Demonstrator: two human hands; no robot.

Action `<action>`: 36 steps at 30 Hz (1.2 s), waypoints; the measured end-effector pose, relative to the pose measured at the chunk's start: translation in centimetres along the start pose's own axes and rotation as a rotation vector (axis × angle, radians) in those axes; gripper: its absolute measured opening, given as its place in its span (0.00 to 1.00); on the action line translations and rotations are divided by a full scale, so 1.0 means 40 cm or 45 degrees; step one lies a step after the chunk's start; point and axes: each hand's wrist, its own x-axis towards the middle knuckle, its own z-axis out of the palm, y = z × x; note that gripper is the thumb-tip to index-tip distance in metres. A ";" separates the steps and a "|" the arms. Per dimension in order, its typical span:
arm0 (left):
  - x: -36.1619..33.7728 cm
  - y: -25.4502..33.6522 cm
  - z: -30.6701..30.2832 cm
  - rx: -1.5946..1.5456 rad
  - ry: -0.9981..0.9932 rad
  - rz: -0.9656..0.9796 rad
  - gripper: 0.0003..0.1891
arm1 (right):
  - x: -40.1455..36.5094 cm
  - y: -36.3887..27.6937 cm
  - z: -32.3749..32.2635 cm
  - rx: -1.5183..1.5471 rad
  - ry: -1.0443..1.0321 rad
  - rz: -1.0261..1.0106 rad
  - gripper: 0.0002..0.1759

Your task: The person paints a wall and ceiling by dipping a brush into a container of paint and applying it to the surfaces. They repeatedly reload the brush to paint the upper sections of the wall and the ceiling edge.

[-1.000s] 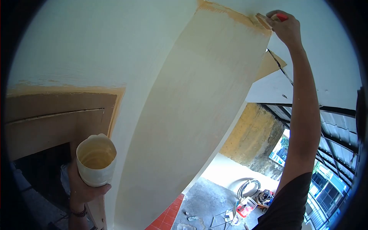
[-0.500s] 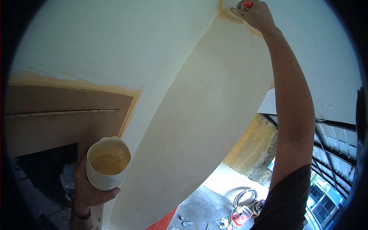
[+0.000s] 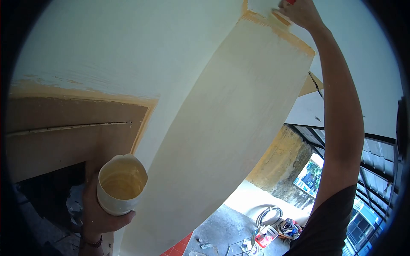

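My left hand [image 3: 106, 219] grips a white plastic container [image 3: 117, 205] with a cut, uneven rim. Yellowish paint coats its inside, and its mouth faces me. High up at the top edge of the view, my right hand [image 3: 302, 15] is closed around a paintbrush [image 3: 282, 18]; a bit of red handle shows and its tan bristles are blurred. The bristles are at the ceiling surface just beyond the wall's top edge. Orange-tan paint [image 3: 294, 39] runs along that edge and into the corner.
A brown door frame [image 3: 77, 111] with an orange-tan border is at left. Below right, a coiled hose [image 3: 269, 216], a red-and-white container [image 3: 265, 237] and a pile of assorted items [image 3: 290, 229] lie on the concrete floor. Metal roof beams [image 3: 376, 170] are at right.
My right hand has moved right and slightly up with the paintbrush, away from the corner, uncovering more of the orange-tan edge. My left hand and the container stay nearly in place.
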 end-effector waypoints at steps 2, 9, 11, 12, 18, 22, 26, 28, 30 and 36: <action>0.004 0.006 0.000 0.005 -0.004 -0.009 0.40 | -0.002 -0.034 0.014 0.154 0.045 -0.079 0.10; 0.009 0.013 0.002 -0.036 0.019 0.001 0.39 | 0.023 -0.011 0.096 0.048 -0.045 -0.038 0.08; 0.004 0.027 0.000 -0.037 0.015 -0.043 0.39 | 0.017 -0.005 0.067 0.003 -0.071 -0.001 0.08; 0.003 0.030 0.003 -0.033 0.004 -0.089 0.39 | 0.010 0.005 0.058 -0.040 -0.101 0.043 0.08; -0.026 -0.005 0.009 0.013 0.119 -0.076 0.38 | 0.006 0.103 0.029 -0.004 -0.119 -0.008 0.06; -0.047 -0.046 0.000 0.130 0.112 -0.056 0.40 | -0.003 0.158 0.005 -0.019 -0.061 0.012 0.05; -0.087 -0.107 -0.002 0.075 0.147 -0.127 0.53 | -0.027 0.201 -0.027 -0.130 -0.087 0.017 0.06; -0.093 -0.088 0.004 0.166 0.203 -0.141 0.54 | -0.039 0.226 -0.049 -0.176 -0.079 0.011 0.07; -0.090 -0.071 0.005 0.113 0.250 -0.117 0.49 | -0.064 0.233 -0.063 -0.077 -0.061 0.071 0.05; -0.079 -0.118 -0.015 0.182 0.137 -0.131 0.58 | -0.066 0.275 -0.068 -0.080 -0.093 0.096 0.05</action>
